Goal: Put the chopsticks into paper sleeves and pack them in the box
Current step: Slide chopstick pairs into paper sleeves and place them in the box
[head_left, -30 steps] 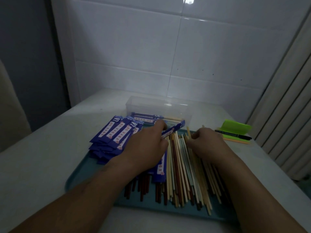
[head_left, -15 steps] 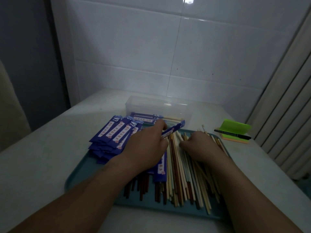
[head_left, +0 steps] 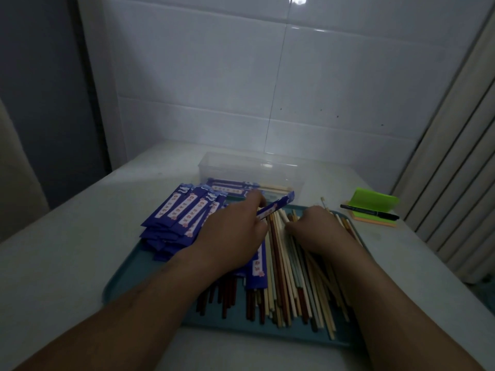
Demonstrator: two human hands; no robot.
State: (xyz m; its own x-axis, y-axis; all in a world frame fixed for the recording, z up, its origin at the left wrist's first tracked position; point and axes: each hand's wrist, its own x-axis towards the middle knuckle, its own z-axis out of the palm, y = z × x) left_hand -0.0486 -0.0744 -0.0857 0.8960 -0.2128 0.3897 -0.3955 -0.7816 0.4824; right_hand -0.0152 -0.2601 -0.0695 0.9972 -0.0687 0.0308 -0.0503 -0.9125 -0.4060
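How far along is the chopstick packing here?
Early. Done: a few sleeved pairs lie in the clear box. In hand: the left hand holds one blue sleeve; the right hand rests on the loose chopsticks. Left: that large pile and the sleeve stack.

The chopsticks [head_left: 284,277] lie loose in a fanned heap across the right half of a teal tray [head_left: 115,285]. Pale, reddish-brown and grey-green sticks are mixed, all running roughly toward and away from the person. The paper sleeves [head_left: 184,215] are dark blue with a white strip of pink marks (print too small to read) and overlap in a pile at the tray's far left, while one sleeve [head_left: 276,207], pinched in the left hand [head_left: 233,234], tilts up over the heap. The box [head_left: 227,167], clear plastic and open-topped, stands just beyond the tray with a few filled sleeves [head_left: 230,187] lying flat inside.
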